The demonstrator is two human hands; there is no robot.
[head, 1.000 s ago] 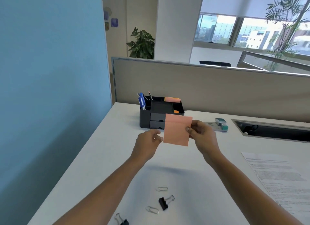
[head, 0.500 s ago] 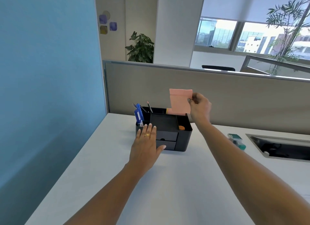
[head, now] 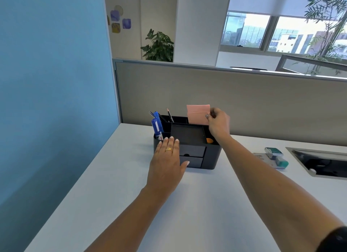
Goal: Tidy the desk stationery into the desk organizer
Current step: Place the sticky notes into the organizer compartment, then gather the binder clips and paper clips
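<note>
A black desk organizer (head: 210, 157) with two small front drawers stands on the white desk near the beige partition. My right hand (head: 218, 124) pinches a pink sticky-note pad (head: 197, 114) by its right edge, upright, with its lower edge inside the organizer's back compartment. My left hand (head: 168, 157) lies flat with straight fingers against the organizer's front left side. Blue markers (head: 156, 126) and a pencil (head: 170, 115) stand in the left compartments. A small orange item (head: 209, 140) lies in the right compartment.
A teal and white stapler (head: 276, 156) lies on a card to the right of the organizer. A recessed cable tray (head: 319, 163) is set into the desk at far right. The blue wall (head: 52, 82) borders the desk on the left.
My right hand has lowered the pink pad from above the organizer into its back compartment. My left hand stays pressed against the organizer's front.
</note>
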